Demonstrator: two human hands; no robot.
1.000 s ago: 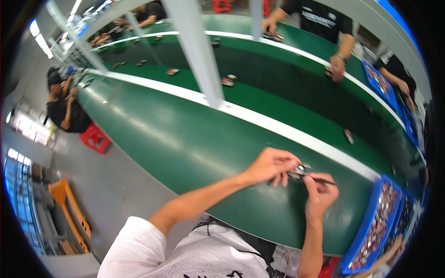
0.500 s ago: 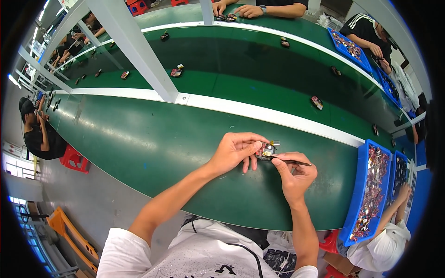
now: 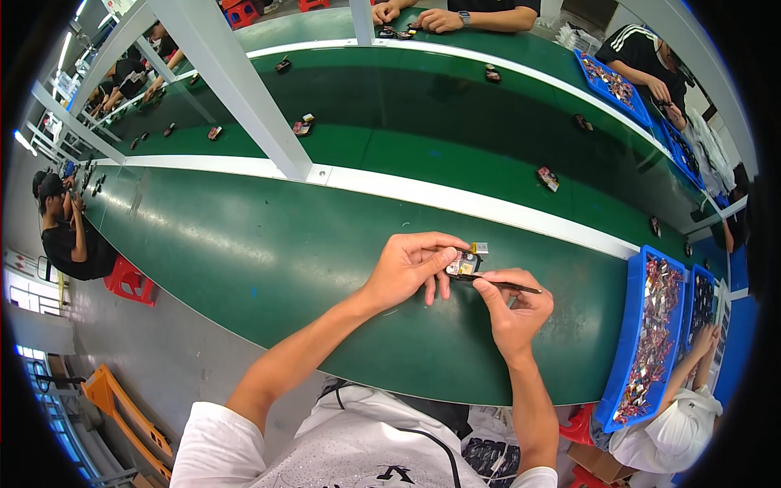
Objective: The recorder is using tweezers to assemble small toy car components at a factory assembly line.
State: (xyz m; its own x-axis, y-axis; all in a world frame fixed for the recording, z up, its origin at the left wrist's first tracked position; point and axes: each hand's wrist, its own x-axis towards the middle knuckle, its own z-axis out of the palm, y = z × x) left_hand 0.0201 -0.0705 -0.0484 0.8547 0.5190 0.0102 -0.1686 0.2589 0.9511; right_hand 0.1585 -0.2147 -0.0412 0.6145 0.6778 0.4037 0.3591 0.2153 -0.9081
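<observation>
Two hands — left hand (image 3: 407, 268), right hand (image 3: 514, 313) — one small part (image 3: 465, 262), one tweezers (image 3: 496, 283).

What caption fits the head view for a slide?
Left hand holds a small part over the green belt; right hand applies tweezers.

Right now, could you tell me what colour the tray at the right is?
Blue tray, head view.

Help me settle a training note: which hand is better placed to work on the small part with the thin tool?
Right, likely. The right hand grips the thin tool, its tip at the small part, which the left hand pinches over the green belt.
</observation>
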